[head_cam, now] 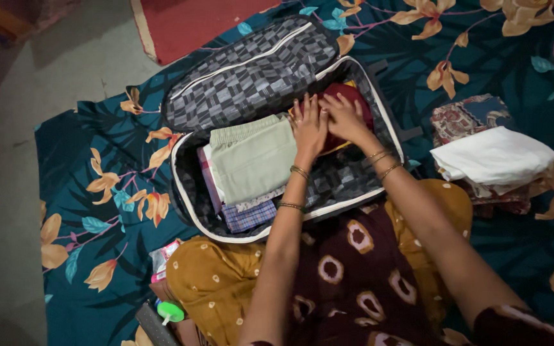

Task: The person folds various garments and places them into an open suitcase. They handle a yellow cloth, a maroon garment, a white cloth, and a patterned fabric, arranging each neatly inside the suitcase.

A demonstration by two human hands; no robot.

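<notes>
From my seat, the suitcase (190, 186) lies open on the floral bedspread (97, 173), its checked lid (251, 74) folded back on the far side. I think the likeliest slip is here: the maroon garment (354, 96) sits high at the far right end of the case, and if it is pressed unevenly it could bunch up or slide over the rim. The pale green stack (254, 157) just to its left could also be nudged out of square by the left wrist, since the two are very close. On the right, a separate pile with a white cloth (492, 157) on top sits well apart from the case, near the right forearm; a wide sweep of that arm might topple it.

Both arms reach forward from the near edge over the lap. The left hand (309, 128) lies flat, fingers spread, palm down on the maroon garment beside the green stack. The right hand (344, 115) is beside it, touching it, fingers extended and pressing down on the same cloth. Neither seems to be clenching anything, though the dim light makes the fingertips hard to read.
</notes>
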